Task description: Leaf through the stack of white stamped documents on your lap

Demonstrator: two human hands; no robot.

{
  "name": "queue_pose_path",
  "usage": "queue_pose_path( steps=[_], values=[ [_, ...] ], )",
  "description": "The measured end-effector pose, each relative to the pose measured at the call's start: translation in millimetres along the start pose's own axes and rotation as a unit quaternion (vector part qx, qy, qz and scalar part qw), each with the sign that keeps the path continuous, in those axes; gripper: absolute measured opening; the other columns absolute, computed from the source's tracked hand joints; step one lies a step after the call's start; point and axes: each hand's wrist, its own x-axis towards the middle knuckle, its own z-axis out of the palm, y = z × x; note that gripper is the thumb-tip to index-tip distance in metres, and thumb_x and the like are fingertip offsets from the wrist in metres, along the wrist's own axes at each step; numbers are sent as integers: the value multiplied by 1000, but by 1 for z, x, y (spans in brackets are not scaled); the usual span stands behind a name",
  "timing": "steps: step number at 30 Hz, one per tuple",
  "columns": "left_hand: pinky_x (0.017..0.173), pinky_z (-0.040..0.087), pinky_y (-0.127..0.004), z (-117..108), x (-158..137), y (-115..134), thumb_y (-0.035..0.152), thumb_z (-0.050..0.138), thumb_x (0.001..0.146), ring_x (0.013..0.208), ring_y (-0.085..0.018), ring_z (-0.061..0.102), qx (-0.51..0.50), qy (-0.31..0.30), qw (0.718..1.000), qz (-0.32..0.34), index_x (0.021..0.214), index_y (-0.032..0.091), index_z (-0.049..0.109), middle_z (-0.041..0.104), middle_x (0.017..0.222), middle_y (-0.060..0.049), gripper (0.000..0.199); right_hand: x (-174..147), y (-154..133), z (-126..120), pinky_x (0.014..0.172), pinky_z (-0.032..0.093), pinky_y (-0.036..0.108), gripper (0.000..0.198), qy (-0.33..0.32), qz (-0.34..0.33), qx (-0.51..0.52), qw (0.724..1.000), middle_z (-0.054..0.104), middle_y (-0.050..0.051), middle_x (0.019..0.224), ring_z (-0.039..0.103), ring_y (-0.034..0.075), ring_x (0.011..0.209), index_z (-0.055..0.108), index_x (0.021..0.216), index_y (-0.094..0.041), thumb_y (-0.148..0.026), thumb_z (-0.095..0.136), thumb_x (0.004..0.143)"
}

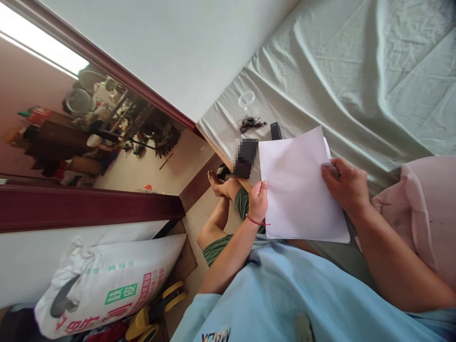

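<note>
A small stack of blank white paper lies over my lap at the edge of the bed. My left hand, with a red string round its wrist, grips the stack's left edge between thumb and fingers. On the opposite side, my right hand pinches the upper right edge, thumb on top; its fingers underneath are partly hidden. The top sheet is slightly raised at its upper right corner, and other sheets show beneath it there.
Beyond the paper, a clear plastic cup, keys and a small black box sit on the pale bedsheet. A pink pillow lies at right. A printed white sack stands lower left, near a doorway.
</note>
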Motion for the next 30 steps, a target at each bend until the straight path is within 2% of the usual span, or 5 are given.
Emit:
queue_pose_path(
  steps=[8,14,22,26,30],
  values=[
    [63,33,-27,-8,-8,4,59,60,95,65,-13,39,-23,-19,999,25,70,20,50,46,66,3,47,10,16,0,96,48,48,42,54,-62,-66,994,69,13,117,60,31,102,59,124,-25,-36,57,83],
    [61,28,-28,-21,-2,5,53,59,94,63,-13,37,-32,-56,998,-6,64,20,46,43,61,4,47,18,17,-17,90,51,46,44,-18,-39,-114,993,70,14,113,63,28,95,64,116,-20,-38,63,76],
    [57,30,-27,-19,1,3,44,62,90,59,-13,42,-81,-136,983,-90,61,18,52,47,58,2,40,76,-24,-57,67,42,35,14,-145,-64,-220,963,70,0,73,61,20,67,70,85,-25,-36,71,76],
    [56,36,-27,-13,4,3,43,67,87,58,-15,50,-154,-148,962,-170,68,16,61,57,61,0,33,117,-56,-47,73,45,34,10,-143,-94,-189,967,71,1,76,62,18,71,71,87,-23,-28,69,79],
    [55,38,-27,-5,9,5,42,73,84,55,-14,51,-192,-145,954,-177,67,16,62,58,59,0,33,138,-77,-13,85,51,38,20,-122,-135,-154,971,75,6,90,68,21,84,74,101,-20,-25,64,85]
  ],
)
